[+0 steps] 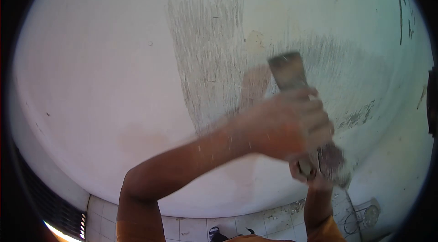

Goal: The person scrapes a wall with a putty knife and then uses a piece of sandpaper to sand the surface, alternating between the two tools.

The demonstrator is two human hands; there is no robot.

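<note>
Against the pale wall (100,73) is a flat, wide-bladed scraper (288,69), its dark, worn blade pointing up. My left hand (292,126) is wrapped around it just below the blade, slightly smeared by motion. Lower down, my right hand (315,178) is closed at the tool's lower end, partly hidden behind the left hand. A thick, whitish-grey end piece (335,167) sticks out beside the right hand. Around the blade, the wall has a rough grey scraped patch (205,55) on the left and another scraped area (337,59) on the right.
Pale floor tiles (194,229) run along the wall's foot, with flakes of debris (292,208) on them. A sandalled foot (214,233) shows at the bottom. A dark louvred panel (50,201) is at lower left, and a round clear object (370,214) at lower right.
</note>
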